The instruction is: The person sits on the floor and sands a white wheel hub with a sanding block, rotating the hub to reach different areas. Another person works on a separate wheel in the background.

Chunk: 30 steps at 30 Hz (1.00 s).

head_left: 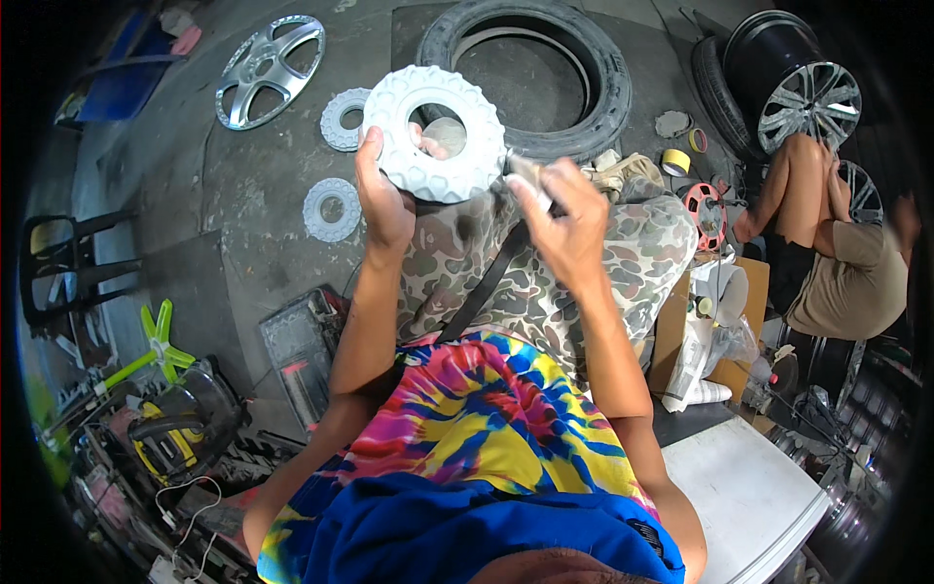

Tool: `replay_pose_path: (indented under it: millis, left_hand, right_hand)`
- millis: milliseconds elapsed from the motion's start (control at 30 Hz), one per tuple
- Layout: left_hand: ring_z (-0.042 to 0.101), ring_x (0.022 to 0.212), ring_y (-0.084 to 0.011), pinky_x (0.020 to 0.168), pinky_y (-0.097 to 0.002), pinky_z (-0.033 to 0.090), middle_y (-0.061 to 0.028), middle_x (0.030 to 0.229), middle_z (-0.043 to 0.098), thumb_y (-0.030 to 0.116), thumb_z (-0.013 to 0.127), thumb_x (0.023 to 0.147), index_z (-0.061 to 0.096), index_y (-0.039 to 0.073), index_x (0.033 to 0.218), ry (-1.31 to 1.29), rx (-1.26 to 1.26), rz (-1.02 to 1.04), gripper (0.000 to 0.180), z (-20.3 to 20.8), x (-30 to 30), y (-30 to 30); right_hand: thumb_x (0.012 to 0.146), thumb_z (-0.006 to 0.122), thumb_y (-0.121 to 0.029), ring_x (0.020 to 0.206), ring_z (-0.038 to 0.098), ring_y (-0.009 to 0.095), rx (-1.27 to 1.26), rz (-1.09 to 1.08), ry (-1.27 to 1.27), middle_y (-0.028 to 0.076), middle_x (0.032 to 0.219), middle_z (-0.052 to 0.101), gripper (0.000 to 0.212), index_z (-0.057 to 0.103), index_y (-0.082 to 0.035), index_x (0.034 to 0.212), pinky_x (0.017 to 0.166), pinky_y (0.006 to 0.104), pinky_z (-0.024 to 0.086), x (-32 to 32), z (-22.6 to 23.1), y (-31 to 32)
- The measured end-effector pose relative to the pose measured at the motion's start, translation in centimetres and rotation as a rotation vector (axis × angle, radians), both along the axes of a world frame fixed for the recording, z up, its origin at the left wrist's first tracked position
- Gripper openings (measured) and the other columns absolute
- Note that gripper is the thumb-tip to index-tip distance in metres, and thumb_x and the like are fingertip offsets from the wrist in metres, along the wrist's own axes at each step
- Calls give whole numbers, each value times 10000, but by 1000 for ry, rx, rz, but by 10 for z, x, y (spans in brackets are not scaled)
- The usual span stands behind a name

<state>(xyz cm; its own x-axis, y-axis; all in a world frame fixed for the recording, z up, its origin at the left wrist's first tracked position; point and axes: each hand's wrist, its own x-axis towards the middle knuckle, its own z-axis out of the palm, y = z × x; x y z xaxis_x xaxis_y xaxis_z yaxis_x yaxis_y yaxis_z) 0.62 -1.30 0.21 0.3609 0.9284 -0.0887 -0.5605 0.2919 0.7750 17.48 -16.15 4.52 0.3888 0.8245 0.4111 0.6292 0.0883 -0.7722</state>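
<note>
My left hand (pixel 385 202) is closed on the left edge of a pale grey, tyre-shaped ring (pixel 387 133) with a knobby tread, held up over my lap and tilted. Fingertips show through its central hole. At the ring's lower right edge, my right hand (pixel 569 219) pinches a small tan piece (pixel 525 172), smeared by motion; its kind is unclear. Two similar grey rings lie on the floor to the left, one ring (pixel 333 209) flat and another ring (pixel 342 121) farther off, partly behind the held one.
A large black tyre (pixel 608 107) and a silver wheel cover (pixel 233 95) lie ahead. Another person (pixel 846 282) sits at right beside an alloy wheel (pixel 812 102). Yellow tape (pixel 675 163) and a cardboard box (pixel 669 326) are nearby. A white-topped surface (pixel 744 487) stands lower right; tools crowd lower left.
</note>
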Motion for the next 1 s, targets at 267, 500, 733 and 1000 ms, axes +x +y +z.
replay_pose_path:
  millis: [267, 500, 733, 1000]
  left_hand:
    - [688, 811, -206, 787, -385, 594, -78, 941, 666, 484, 312, 1206, 656, 13, 1258, 226, 128, 156, 586, -7, 4, -5]
    - [685, 806, -196, 785, -367, 598, -80, 972, 670, 479, 319, 1207, 621, 34, 1291, 256, 135, 220, 544, -4, 8, -12]
    - [701, 819, -199, 792, -361, 604, -87, 1006, 675, 438, 333, 1201, 570, 53, 1347, 255, 145, 212, 475, 4, 13, -17]
    - [715, 807, -215, 805, -351, 611, -103, 1005, 676, 410, 330, 1196, 544, 43, 1360, 296, 175, 248, 455, 3, 15, -19]
  right_hand:
    - [895, 830, 96, 693, 593, 293, 92, 100, -197, 122, 805, 599, 366, 823, -18, 1242, 642, 403, 493, -33, -19, -13]
    - [926, 799, 70, 762, 655, 332, -3, 225, 11, 143, 880, 659, 296, 804, -1, 1213, 692, 430, 535, -27, -21, -13]
    - [914, 801, 61, 855, 702, 375, -9, 222, -189, 160, 1007, 714, 258, 794, 30, 1170, 759, 458, 574, -36, -7, -10]
    - [893, 839, 27, 897, 734, 381, -61, 285, 166, 160, 1006, 714, 232, 802, 13, 1122, 795, 444, 590, -43, -17, -5]
